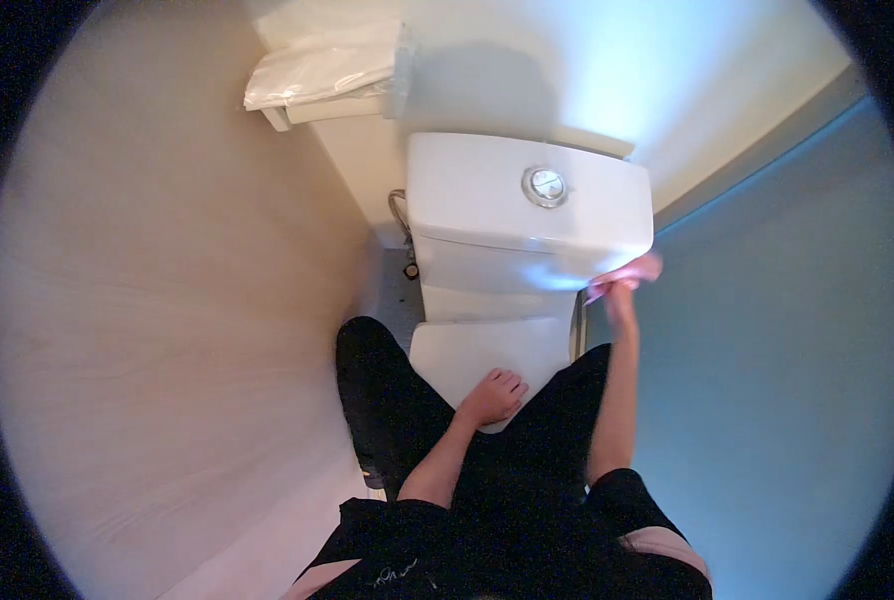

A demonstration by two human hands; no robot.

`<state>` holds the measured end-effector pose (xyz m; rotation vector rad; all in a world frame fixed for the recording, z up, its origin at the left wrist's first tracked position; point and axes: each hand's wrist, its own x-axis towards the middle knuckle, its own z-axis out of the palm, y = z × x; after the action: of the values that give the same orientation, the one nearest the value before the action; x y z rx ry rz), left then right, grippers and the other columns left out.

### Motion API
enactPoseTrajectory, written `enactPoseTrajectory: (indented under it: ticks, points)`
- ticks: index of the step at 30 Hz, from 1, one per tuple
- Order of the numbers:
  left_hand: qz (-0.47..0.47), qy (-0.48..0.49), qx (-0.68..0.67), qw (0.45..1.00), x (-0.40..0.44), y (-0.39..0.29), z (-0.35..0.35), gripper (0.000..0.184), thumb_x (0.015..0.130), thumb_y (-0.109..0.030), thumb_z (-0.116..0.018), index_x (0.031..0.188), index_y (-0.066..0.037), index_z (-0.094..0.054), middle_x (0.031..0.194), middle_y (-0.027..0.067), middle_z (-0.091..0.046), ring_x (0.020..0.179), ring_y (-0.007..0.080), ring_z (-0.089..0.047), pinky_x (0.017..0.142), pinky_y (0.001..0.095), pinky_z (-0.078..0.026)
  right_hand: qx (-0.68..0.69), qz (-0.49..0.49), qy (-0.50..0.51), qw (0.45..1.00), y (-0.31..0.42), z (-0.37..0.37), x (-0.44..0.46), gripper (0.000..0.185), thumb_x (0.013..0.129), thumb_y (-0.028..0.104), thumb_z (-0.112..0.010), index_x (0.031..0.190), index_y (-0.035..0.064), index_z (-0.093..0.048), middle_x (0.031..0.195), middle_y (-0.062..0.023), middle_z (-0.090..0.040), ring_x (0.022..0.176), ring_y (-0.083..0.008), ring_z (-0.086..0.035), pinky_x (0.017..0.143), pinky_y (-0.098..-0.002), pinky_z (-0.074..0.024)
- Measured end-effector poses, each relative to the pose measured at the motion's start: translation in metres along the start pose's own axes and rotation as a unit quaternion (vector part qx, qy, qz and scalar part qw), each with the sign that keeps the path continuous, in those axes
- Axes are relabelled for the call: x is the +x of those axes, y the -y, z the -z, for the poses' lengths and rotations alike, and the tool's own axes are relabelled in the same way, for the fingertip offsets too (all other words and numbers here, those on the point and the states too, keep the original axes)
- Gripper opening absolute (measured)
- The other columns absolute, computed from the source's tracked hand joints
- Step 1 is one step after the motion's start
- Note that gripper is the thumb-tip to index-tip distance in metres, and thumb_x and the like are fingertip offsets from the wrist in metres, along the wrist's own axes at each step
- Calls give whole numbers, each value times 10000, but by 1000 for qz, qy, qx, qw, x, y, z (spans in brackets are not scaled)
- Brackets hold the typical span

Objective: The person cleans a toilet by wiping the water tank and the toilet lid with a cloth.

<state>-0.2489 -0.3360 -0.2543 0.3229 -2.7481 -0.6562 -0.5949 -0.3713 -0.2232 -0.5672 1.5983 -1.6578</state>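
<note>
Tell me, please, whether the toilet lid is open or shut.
Shut: the lid lies flat in front of the tank, the left hand on it.

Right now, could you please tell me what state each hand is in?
Left hand: open, resting on the lid.
Right hand: closed on a pink cloth, beside the tank.

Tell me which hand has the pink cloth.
The right hand, at the right end of the cistern: its grip holds the pink cloth, somewhat blurred. The left hand instead rests on the toilet lid, no cloth visible.
</note>
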Motion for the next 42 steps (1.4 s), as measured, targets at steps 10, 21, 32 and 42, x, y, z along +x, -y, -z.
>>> enactPoseTrajectory:
  ticks: [10,21,32,42]
  points:
    - [-20,-35,9,999,-2,-2,3,286,782,-244,-675,1005,-88,-587,983,86,-576,1010,259,-556,920,396,-424,100,65,-21,993,48,-53,-50,150,985,139,-455,1086,55,-528,863,-49,-573,735,-134,-573,614,-260,-510]
    - [-6,-15,-38,999,-7,3,-9,330,787,-271,-677,1049,-87,-597,1058,101,-591,1064,291,-561,946,443,-429,-471,428,-147,757,-4,-136,-64,372,946,272,-569,1247,55,-595,1219,-175,-616,1209,-335,-502,1066,-508,-307]
    - [-8,5,6,1000,-10,12,-2,289,799,-269,-666,1016,-99,-577,1006,73,-557,1045,251,-538,927,399,-404,-549,606,128,562,71,-198,-61,404,896,171,-580,1285,271,-617,1199,-19,-629,1111,-247,-594,863,-376,-510]
    - [-13,20,-16,1000,-10,13,7,277,795,-276,-667,991,-102,-577,990,70,-558,1035,239,-541,907,390,-405,-510,400,376,662,-24,-213,-49,386,954,212,-544,1340,217,-550,1346,-41,-570,1229,-254,-536,1015,-483,-447]
